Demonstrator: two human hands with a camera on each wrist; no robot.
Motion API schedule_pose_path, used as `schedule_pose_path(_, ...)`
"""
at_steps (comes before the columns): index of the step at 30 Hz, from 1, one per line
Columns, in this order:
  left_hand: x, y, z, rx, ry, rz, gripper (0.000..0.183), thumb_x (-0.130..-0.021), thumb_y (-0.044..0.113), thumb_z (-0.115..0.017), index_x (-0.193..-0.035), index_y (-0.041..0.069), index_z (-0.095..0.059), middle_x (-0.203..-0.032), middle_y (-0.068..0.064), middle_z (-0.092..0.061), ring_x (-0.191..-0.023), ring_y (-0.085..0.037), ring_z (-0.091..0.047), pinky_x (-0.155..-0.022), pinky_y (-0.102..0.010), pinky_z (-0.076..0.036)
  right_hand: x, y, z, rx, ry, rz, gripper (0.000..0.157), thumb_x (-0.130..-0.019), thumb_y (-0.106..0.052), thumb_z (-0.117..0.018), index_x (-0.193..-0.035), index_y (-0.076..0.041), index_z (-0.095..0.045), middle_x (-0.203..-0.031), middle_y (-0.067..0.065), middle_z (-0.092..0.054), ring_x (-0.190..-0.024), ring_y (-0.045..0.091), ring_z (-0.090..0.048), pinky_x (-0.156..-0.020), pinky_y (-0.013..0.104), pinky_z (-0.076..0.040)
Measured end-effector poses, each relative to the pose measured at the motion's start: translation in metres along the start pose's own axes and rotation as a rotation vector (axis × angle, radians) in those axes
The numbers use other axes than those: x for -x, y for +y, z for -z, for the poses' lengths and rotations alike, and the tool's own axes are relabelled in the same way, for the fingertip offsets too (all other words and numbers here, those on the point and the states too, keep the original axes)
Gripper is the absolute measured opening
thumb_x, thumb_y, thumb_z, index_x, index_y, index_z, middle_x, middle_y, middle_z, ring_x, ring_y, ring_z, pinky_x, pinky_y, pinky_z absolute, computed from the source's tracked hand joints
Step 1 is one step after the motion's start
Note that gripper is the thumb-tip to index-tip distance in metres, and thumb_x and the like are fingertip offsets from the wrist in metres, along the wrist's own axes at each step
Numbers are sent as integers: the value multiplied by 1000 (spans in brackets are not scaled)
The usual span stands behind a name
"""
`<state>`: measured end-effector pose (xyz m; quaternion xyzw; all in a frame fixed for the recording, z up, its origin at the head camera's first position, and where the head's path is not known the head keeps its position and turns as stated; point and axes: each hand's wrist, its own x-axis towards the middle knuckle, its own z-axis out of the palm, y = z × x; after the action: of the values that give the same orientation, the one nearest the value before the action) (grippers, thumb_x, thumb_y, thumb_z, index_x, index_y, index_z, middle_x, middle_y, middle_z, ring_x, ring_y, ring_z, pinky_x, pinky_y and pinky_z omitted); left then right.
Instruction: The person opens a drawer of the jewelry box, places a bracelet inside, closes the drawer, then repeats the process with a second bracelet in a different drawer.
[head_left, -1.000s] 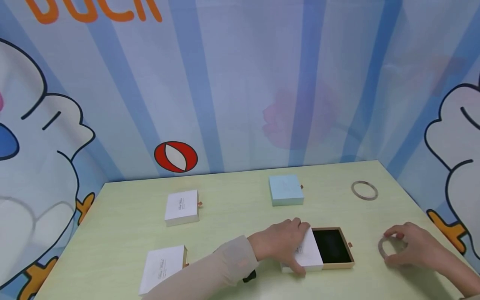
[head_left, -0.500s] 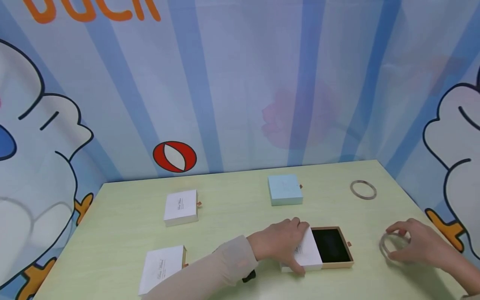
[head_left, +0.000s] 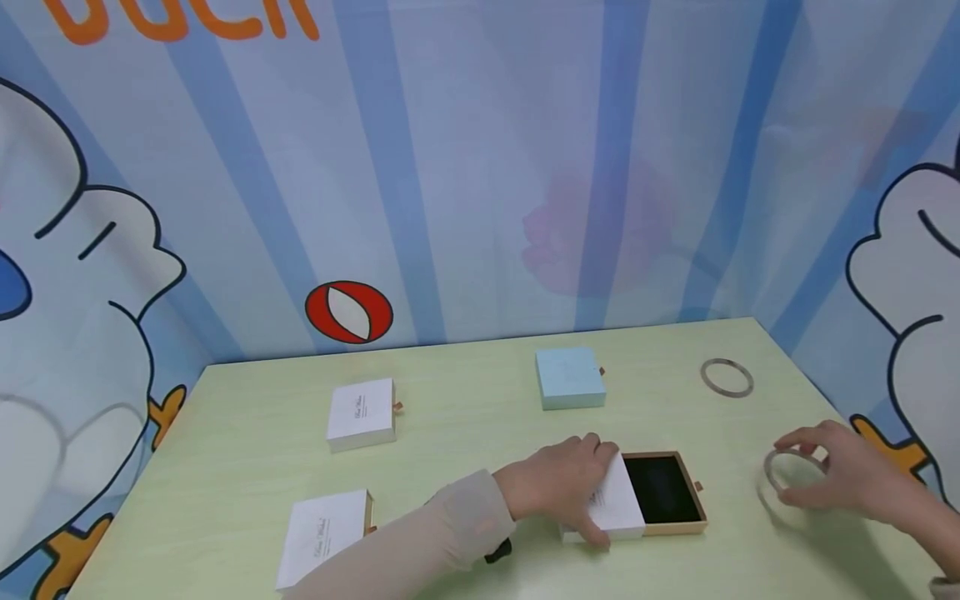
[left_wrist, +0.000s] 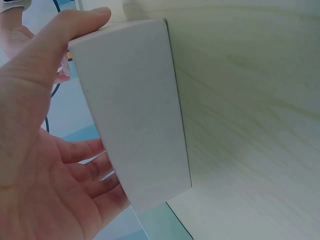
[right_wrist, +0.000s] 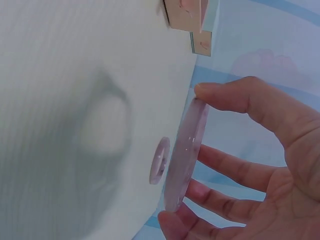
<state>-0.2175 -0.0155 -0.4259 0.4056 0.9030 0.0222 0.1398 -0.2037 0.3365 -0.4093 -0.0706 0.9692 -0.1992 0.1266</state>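
Note:
Near the table's front, my left hand (head_left: 558,483) grips the white sleeve of a small gift box (head_left: 624,504), thumb on the near side and fingers over the far side. The box's drawer (head_left: 675,529), black inside with a tan rim, is pulled out to the right. In the left wrist view the white box (left_wrist: 132,110) end sits between thumb and fingers. To the right of the drawer, my right hand (head_left: 855,471) pinches a pale bangle (right_wrist: 185,155) by its edges, held above the table with its shadow below.
A second bangle (head_left: 705,377) lies at the back right. A light blue box (head_left: 570,379) stands behind the gripped one. Two white boxes stand on the left, one farther back (head_left: 362,414) and one nearer (head_left: 322,533), partly behind my left sleeve. A printed curtain (head_left: 480,167) backs the table.
My right hand has raised the bangle off the table and shifted slightly back. The left hand and the box with its drawer out have stayed in place.

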Motion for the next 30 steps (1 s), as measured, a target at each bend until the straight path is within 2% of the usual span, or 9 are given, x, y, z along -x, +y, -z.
schedule_pose_path(9,0,-1,-1,-9,1,-5,102,-69,66,-81,-146,14,-38,-120,4,-51,-94,-7,-48,-83,-18,-47,3,-3,9,13,50,1,66,-71,-32,-90,-117,10,-64,-98,20,-57,-72,22,-56,-56,36,-47)
schedule_pose_path(17,0,-1,0,2,-4,-9,102,-70,65,-81,-146,13,-38,-121,4,-51,-95,-8,-47,-83,-18,-47,6,-10,14,28,50,8,65,-73,-32,-89,-117,9,-64,-99,19,-58,-71,20,-55,-57,36,-45)
schedule_pose_path(30,1,0,0,3,-7,-4,100,-70,65,-81,-145,14,-38,-119,5,-51,-94,-7,-47,-82,-18,-47,8,-20,12,47,113,82,59,-71,-31,-90,-114,4,-68,-99,15,-58,-74,20,-52,-58,35,-43)
